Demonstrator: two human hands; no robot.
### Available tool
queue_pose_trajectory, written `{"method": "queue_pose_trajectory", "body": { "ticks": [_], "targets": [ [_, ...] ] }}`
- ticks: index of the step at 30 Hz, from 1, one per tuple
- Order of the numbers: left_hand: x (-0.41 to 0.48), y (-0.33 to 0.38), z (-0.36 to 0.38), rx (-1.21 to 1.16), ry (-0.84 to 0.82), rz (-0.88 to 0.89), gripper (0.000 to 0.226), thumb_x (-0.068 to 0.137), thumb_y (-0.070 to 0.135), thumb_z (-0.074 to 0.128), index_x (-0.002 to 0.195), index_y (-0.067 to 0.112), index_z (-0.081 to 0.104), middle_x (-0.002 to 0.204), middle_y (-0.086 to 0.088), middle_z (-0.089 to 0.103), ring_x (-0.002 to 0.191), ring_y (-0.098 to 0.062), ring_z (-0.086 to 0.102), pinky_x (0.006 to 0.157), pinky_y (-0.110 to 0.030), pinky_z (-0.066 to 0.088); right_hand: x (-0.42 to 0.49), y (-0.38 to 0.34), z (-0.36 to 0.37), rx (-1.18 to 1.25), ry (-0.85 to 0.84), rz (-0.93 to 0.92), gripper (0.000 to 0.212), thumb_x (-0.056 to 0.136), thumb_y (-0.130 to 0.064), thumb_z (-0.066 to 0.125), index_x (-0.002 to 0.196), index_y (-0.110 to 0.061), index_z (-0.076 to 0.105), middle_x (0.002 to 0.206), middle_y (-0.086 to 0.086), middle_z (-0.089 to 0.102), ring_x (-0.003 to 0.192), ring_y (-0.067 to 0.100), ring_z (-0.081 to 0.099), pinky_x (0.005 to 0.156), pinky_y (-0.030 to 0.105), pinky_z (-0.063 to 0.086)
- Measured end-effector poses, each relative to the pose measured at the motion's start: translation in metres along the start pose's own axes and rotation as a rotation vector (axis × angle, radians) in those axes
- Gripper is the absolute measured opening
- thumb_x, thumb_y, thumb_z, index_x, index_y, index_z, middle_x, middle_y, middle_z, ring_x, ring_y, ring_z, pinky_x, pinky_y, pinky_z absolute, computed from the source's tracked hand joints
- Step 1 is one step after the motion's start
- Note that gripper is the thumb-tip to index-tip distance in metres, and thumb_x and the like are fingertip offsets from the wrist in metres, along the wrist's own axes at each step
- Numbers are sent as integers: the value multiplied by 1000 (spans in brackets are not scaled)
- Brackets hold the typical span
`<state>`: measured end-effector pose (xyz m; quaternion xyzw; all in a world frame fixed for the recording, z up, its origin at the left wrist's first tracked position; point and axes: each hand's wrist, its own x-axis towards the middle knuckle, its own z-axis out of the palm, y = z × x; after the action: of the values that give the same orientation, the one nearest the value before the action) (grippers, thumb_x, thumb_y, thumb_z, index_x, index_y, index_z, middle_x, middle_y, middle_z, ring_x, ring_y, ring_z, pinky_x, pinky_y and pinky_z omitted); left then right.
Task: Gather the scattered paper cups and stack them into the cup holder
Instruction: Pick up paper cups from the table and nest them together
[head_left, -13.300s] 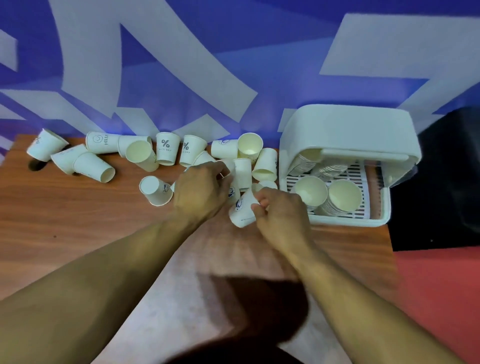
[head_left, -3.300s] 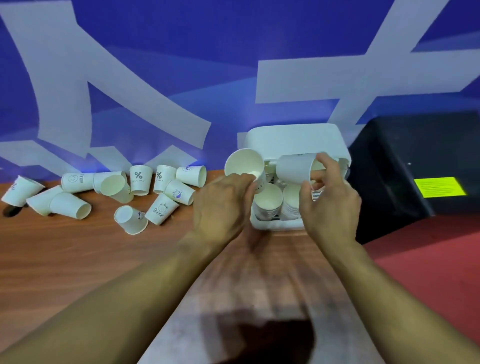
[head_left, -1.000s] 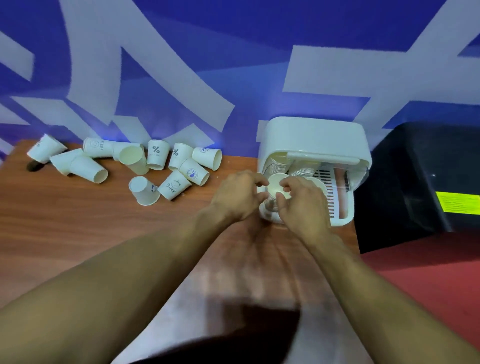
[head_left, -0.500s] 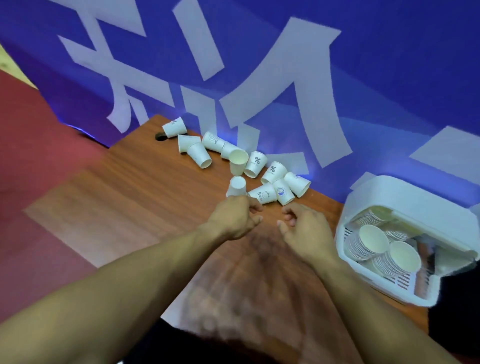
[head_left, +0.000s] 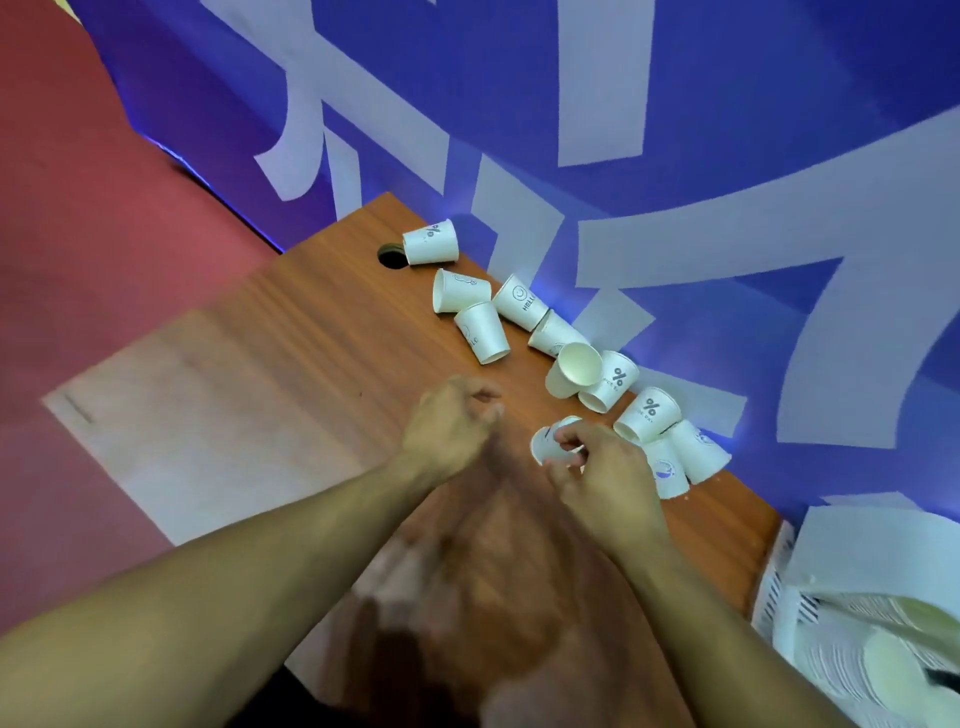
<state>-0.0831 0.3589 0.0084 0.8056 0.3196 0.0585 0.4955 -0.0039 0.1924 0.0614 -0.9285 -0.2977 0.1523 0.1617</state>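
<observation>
On the wooden table (head_left: 291, 338), seen from the head view, a paper cup (head_left: 543, 447) is pinched on its side by the curled fingers of the right hand (head_left: 608, 483), just beside the scattered cups (head_left: 483, 332) strung along the blue wall (head_left: 727, 104). The left hand (head_left: 452, 426) is clenched, with nothing seen held in it, near that cup. At the lower right edge the cup holder (head_left: 857, 561) is partly shown, with stacked cups (head_left: 883, 670) nested inside

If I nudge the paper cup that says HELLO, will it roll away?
Probably rolls in a curve: the HELLO cup lies on its side and tapers. The neighbouring cup may block it. Thin paper, so likely light and crushable.
</observation>
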Motion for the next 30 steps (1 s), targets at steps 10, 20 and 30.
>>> {"method": "queue_pose_trajectory", "body": {
  "ticks": [10,20,30],
  "targets": [
    [144,-68,-26,-219,194,-147,11,88,32,61,94,30,70,101,9,66,86,-1,60,74,-17,45,153,-57,47,-78,-90,1,44,84,-37,65,126,-24,59,122,-5,60,106,16,58,86,26,42],
    [207,-83,-1,-294,239,-226,28,85,30,68,108,28,51,102,16,59,88,-20,62,82,-42,51,235,-68,86,-289,-194,-108,67,85,-30,64,144,-21,34,155,-6,23,117,26,55,83,36,46],
    [183,-111,-7,-201,242,-162,19,90,41,52,97,28,64,92,11,68,84,-17,62,79,-43,51,226,-64,100,-345,-234,-63,35,87,-20,59,122,-19,56,118,6,53,99,31,59,80,39,50]
  ]
}}
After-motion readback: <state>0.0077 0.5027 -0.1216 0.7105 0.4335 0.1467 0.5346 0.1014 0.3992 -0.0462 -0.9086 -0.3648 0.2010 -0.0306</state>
